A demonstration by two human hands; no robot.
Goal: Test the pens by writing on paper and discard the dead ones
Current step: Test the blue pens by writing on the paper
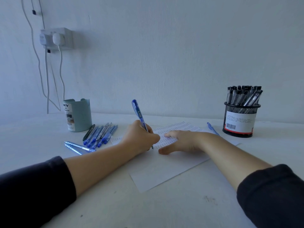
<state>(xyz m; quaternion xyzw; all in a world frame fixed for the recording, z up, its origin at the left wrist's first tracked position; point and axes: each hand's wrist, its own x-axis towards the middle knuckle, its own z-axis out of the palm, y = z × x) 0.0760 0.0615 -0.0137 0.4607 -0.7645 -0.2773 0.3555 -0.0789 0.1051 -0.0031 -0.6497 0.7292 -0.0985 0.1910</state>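
Paper [164, 170] under both hands, L fingers [148, 137] gripping blue pen [139, 115], tip on sheet, R fingers [174, 134] flat.

sleeves: dark navy-black, long, both pushed up toward the elbows
forearms: bare
hands [139, 137]: bare too, no rings

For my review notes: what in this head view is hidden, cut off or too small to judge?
- Whether the blue pen leaves ink: the left hand gripping it covers most of the tip on the paper.
- The marks on the paper: too small to read, partly under the right hand.
- Inside of the green cup: hidden by its wall.
- Label on the mesh holder: too small to read.
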